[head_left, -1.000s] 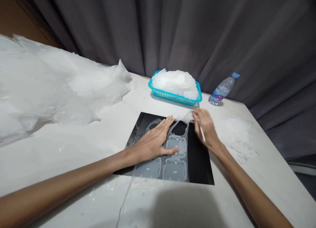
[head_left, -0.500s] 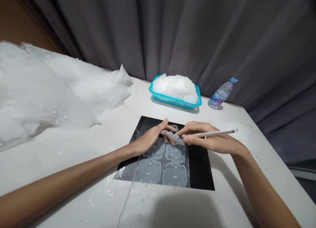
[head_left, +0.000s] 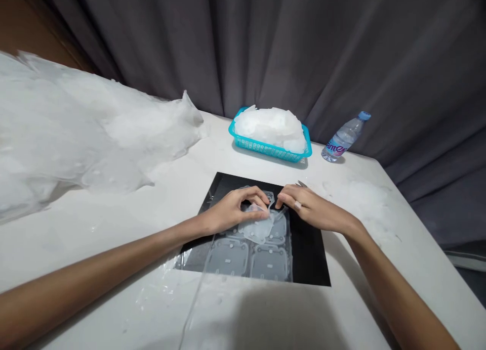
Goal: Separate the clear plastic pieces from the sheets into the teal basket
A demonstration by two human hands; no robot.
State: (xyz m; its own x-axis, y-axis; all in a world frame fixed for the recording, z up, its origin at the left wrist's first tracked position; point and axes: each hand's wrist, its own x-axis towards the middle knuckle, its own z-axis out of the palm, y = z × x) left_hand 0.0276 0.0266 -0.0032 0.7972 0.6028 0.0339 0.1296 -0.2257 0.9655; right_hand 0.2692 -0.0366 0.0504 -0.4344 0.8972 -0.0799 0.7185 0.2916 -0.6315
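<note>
My left hand (head_left: 245, 206) pinches a thin, frosty translucent plastic piece (head_left: 258, 228) between thumb and fingers. Beneath it lies a clear sheet with rounded-square moulded shapes (head_left: 269, 261), set on a black mat (head_left: 309, 261). Close by on the right, my right hand (head_left: 304, 203) is curled with fingers bent toward the piece's edge. A slim pair of tweezers (head_left: 301, 183) is tucked in this hand, only its pointed end showing behind the knuckles. Whether the right fingertips also grip the plastic edge is hard to make out.
A turquoise basket (head_left: 266, 148) heaped with white translucent pieces stands behind the mat. Right of it is a water bottle (head_left: 341, 140). Large bags of white pieces (head_left: 94, 137) cover the table's left back. Frosty scraps (head_left: 360, 203) lie at the right; a grey curtain hangs behind.
My right hand has turned, so the tweezers no longer stick out to the right. My left hand has rotated and now holds the plastic piece lower, over the moulded shapes.
</note>
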